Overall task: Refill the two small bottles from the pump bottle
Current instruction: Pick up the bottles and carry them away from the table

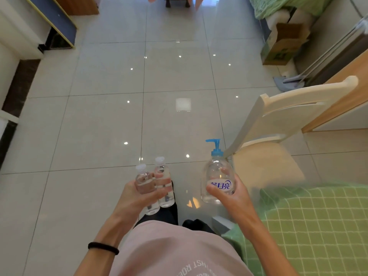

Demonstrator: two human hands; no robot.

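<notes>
From the head view, looked down over a glossy tiled floor (pixel 99 116). Held both small bottles in the left hand (pixel 139 194), fingers curled round them at mid-height, thumb on the near side. Had the left small bottle (pixel 143 181) and the right small bottle (pixel 162 170) side by side and touching, both roughly upright, white caps on top, clear bases sticking out below the hand. Could not tell how much liquid sat in either. Gripped the pump bottle (pixel 218 172) in the right hand (pixel 235 198), thumb across the blue-lettered label, fingers wrapped behind the clear body. Carried it upright, blue pump head (pixel 215 147) on top, spout pointing left. Held it apart from the small bottles, a strip of floor showing between; all three up in the air, resting on nothing but the hands. Wore a black hair tie (pixel 103 248) on the left wrist and a pink shirt (pixel 175 246). Stood just left of a green checked cloth (pixel 308 216) at the lower right, a cream chair (pixel 278 120) beyond it, its back near the pump head. Had a cardboard box (pixel 284 44) and a mop head (pixel 288 83) farther off at the upper right.
</notes>
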